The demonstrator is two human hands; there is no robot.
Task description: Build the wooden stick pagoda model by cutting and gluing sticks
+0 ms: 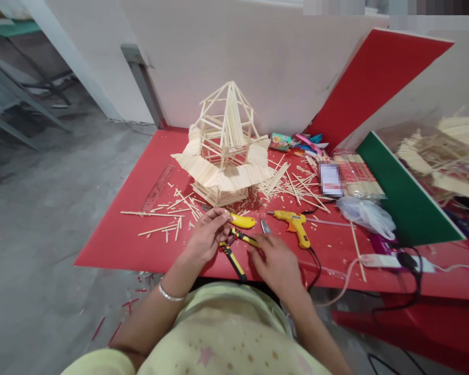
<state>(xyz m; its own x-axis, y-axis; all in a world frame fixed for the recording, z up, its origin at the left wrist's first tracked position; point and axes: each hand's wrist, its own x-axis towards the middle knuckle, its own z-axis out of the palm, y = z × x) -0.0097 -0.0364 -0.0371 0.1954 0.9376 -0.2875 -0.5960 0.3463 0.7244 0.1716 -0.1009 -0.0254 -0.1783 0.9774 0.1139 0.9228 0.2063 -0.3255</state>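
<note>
My left hand [210,233] is closed in a pinch beside the jaws of the pliers; whatever sits between its fingertips is too small to make out. The pliers [234,262] have black and yellow handles spread apart. Around the end of their upper handle, my right hand [276,264] has its thumb and fingers closed. Just beyond both hands lies a yellow utility knife [243,221], partly behind the left fingers. A pointed metal blade [264,226] shows near the right fingers. Behind them stands a model tower of thin wooden sticks [226,151], with an open frame above a slatted skirt.
A yellow hot glue gun [293,221] lies to the right, its cord trailing off. Loose sticks [297,182] and a clear ruler [156,188] lie on the red board [117,237]. Farther right are a phone [331,179], plastic bag [369,214], green board [408,198] and power strip [379,261].
</note>
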